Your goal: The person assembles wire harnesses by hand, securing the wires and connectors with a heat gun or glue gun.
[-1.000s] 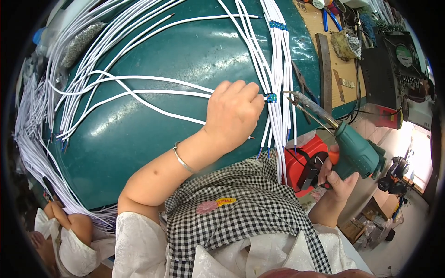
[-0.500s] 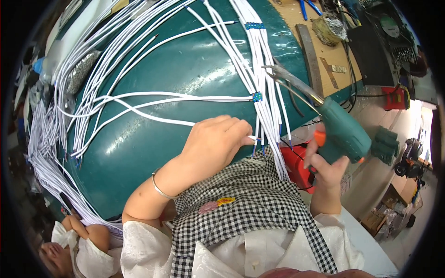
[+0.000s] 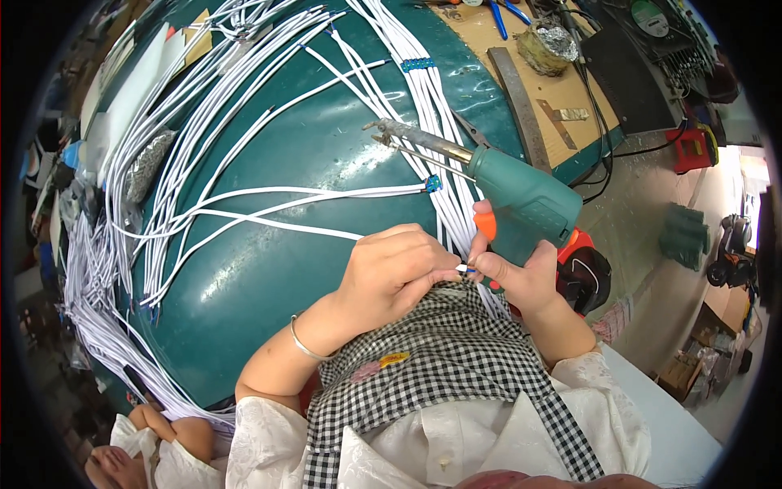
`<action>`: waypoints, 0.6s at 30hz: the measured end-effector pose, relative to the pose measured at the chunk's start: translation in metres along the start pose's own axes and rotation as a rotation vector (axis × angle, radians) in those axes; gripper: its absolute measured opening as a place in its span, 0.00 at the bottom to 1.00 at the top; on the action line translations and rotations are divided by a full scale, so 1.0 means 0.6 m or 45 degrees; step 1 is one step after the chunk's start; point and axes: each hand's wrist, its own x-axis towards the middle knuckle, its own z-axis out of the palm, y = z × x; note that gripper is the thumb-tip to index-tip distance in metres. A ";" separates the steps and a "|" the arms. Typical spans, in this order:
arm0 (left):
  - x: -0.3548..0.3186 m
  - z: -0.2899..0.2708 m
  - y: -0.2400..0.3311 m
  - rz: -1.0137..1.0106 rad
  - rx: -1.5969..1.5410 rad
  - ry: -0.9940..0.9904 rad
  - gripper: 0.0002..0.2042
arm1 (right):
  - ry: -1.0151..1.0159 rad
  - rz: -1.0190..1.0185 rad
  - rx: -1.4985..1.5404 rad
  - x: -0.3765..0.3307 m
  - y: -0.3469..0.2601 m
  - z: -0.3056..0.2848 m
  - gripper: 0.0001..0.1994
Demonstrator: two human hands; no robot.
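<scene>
Left hand point(image 3: 395, 273) has slid down off the bundle and now pinches a white wire end point(image 3: 462, 267) against the right hand point(image 3: 513, 277), which stays clamped on the teal soldering gun point(image 3: 509, 191), so tip work looks close.

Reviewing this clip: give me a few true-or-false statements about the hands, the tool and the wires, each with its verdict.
1. The right hand grips a teal soldering gun. True.
2. The gun's tip points toward the person's chest. False: it points away, over the green table.
3. The left hand pinches a white wire end near the right fingers. True.
4. The left wrist is bare. False: it wears a thin bangle.
5. The wires on the table are red. False: the white wires lie spread over it.
</scene>
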 end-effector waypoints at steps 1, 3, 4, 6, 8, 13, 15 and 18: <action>-0.001 0.002 -0.003 -0.002 0.002 0.003 0.06 | 0.004 -0.025 0.013 0.003 -0.001 0.002 0.26; -0.003 0.004 -0.008 0.019 -0.024 -0.026 0.06 | 0.011 -0.106 -0.054 0.010 0.009 0.002 0.28; -0.003 0.005 -0.010 0.015 -0.017 -0.018 0.06 | 0.022 -0.189 -0.121 0.014 0.015 0.002 0.30; -0.004 0.006 -0.013 0.012 0.032 -0.036 0.07 | 0.036 -0.248 -0.238 0.019 0.023 0.000 0.29; -0.006 0.010 -0.024 0.009 0.062 -0.024 0.08 | 0.041 -0.310 -0.353 0.022 0.027 -0.003 0.29; 0.004 0.014 -0.066 -0.142 0.373 0.281 0.07 | 0.306 -0.228 -0.202 0.001 0.005 -0.025 0.28; 0.007 0.010 -0.086 -0.204 0.464 0.375 0.07 | 0.305 -0.244 -0.115 -0.017 -0.002 -0.046 0.31; 0.005 0.012 -0.098 -0.225 0.460 0.389 0.07 | 0.324 -0.190 -0.129 -0.055 -0.006 -0.081 0.34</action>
